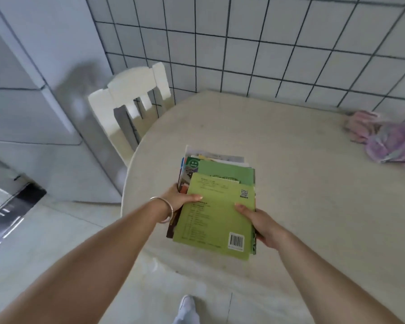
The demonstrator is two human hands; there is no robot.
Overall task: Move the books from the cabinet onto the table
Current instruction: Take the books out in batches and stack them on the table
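A stack of several thin books [216, 206] is held over the near left part of the round cream table [290, 174]. The top book is light green, back cover up, with a barcode and a QR code. My left hand [179, 199], with a silver bangle on its wrist, grips the stack's left edge, thumb on top. My right hand [261, 224] grips the right edge, thumb on the green cover. Whether the stack rests on the tabletop or hovers just above it cannot be told.
A white chair [131, 97] stands at the table's far left side, against the tiled wall. A pink and purple cloth [388, 139] lies at the table's right edge. A white cabinet [33, 94] fills the left. My white shoe [187, 305] is on the floor below.
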